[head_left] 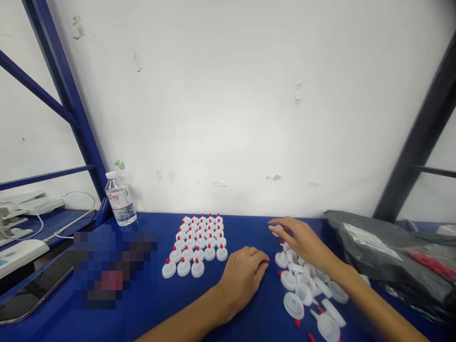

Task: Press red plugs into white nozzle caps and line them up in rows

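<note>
My right hand (297, 237) reaches over the far end of a loose pile of white plastic caps (294, 305). Its thumb and forefinger are closed about a white cap (276, 231), partly hidden by the fingers. My left hand (245, 271) rests on the blue table with its fingers curled. A bit of red shows at its fingertips, too small to name. Left of it stand white nozzle caps with red tips (198, 269), upright in close rows. Small red tips (297, 323) and flat white pieces (334, 312) lie among the pile.
A water bottle (121, 199) stands at the back left by the blue metal frame (67, 95). A phone (35, 289) lies at the left, near a white power strip (23, 259). At the right sits a dark plastic bag (366, 256). A white wall (213, 95) rises behind the table.
</note>
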Motion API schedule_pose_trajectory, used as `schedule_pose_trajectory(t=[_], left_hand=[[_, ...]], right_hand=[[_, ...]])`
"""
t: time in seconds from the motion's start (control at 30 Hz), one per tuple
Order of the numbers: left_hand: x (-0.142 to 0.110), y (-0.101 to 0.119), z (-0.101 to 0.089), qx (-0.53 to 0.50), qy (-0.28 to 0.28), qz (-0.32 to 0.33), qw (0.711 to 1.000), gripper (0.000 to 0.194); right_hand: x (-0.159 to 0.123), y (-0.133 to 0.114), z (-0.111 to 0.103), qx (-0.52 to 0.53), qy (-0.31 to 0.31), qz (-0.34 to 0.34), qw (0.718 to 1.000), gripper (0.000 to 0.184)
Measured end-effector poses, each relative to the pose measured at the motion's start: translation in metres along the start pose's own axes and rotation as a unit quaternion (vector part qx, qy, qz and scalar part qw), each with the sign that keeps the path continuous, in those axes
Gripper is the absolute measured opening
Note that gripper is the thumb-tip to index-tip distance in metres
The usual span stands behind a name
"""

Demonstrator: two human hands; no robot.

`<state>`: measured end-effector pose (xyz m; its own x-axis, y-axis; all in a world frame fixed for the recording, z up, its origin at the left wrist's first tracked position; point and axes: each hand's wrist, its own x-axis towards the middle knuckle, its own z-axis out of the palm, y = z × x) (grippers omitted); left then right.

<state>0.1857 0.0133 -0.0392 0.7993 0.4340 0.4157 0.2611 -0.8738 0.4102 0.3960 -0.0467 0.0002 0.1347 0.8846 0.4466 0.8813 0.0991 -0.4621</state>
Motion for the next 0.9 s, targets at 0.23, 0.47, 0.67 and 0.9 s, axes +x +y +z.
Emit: schedule_pose_trajectory(t=[0.23, 0.47, 0.67, 0.9], left_hand=[[-0.022, 0.007, -0.014, -0.132, 0.035, -0.084, 0.987, 0.021], [-0.034, -0.002, -0.031, -0.195, 0.075, -0.168, 0.963, 0.019], [-0.029, 0.002, -0.036, -0.278, 0.076, -0.211, 0.934, 0.022], [-0.030, 0.006, -0.038, -0.292, 0.080, -0.222, 0.927, 0.027]], right_hand=[[0.003, -0.012, 0.000, 0.140, -0.047, 0.096, 0.984, 0.044], [-0.002, -0.038, 0.002, 0.313, -0.122, 0.088, 0.938, 0.047], [-0.008, -0.058, 0.005, 0.354, -0.176, 0.079, 0.915, 0.039], [-0.009, -0.063, 0.002, 0.372, -0.197, 0.079, 0.904, 0.039]])
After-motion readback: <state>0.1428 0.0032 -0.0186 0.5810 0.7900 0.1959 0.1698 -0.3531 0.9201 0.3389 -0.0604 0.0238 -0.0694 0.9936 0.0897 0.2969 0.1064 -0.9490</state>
